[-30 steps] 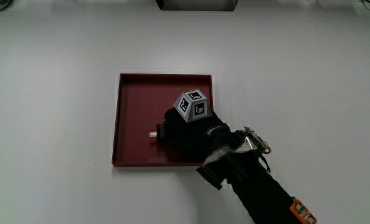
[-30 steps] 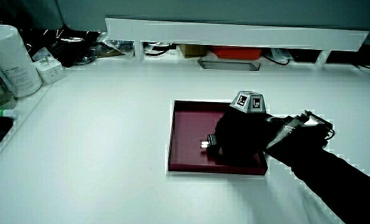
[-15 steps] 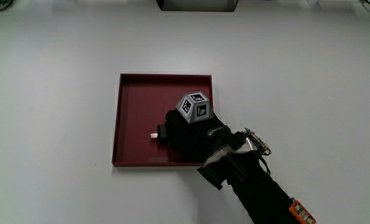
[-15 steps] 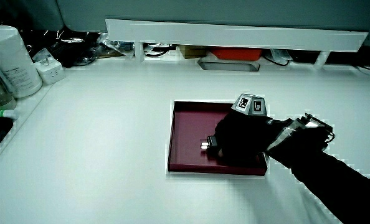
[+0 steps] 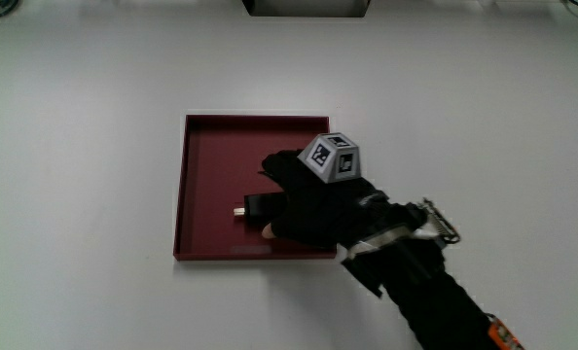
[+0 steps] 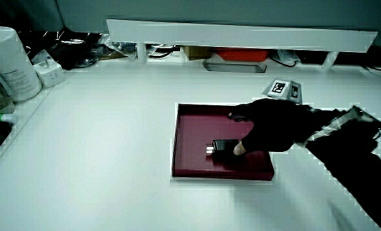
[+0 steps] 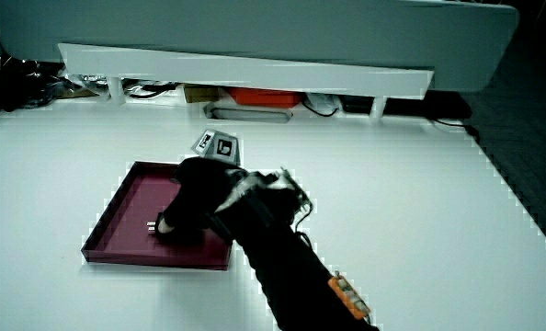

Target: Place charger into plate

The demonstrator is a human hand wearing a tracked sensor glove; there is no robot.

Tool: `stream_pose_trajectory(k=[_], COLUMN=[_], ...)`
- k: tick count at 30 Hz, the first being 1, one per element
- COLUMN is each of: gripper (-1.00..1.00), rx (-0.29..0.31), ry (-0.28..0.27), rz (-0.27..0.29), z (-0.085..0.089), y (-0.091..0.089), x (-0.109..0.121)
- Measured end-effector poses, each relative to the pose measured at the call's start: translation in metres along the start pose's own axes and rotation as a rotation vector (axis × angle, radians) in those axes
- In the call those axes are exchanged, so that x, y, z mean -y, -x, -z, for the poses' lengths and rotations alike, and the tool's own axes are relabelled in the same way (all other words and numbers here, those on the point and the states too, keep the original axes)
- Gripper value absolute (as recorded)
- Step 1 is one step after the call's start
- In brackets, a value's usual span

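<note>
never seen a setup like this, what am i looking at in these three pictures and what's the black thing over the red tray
There is no machine here. The black thing is a person's hand in a black glove, with a small patterned cube fixed to its back. One picture looks straight down on the white table; the two side views look forward across it toward a low white partition. On the table lies a shallow dark red square plate, and in it a small black charger with its metal prongs pointing away from the hand. The hand is over the plate, beside the charger. In a side view its fingers look spread, with one fingertip at the charger, so the charger seems to rest on the plate rather than be gripped.
</note>
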Motion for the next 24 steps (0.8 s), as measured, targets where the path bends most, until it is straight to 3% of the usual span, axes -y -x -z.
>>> stream_pose_trajectory(k=[2, 3, 10, 11, 16, 24], gripper=[-1.00, -1.00, -1.00, -1.00, -1.00, -1.00], rx=[-0.030, 0.070, 0.065, 0.094, 0.127, 0.112], ry=[0.006, -0.051, -0.111, -0.117, -0.112, -0.110], rz=[-0.029, 0.028, -0.032, -0.018, -0.040, -0.041], z=[-0.008, -0.023, -0.059, -0.062, -0.073, -0.084], y=[-0.001, 0.017, 0.034, 0.035, 0.044, 0.047], x=[0.011, 0.035, 0.090, 0.095, 0.120, 0.144])
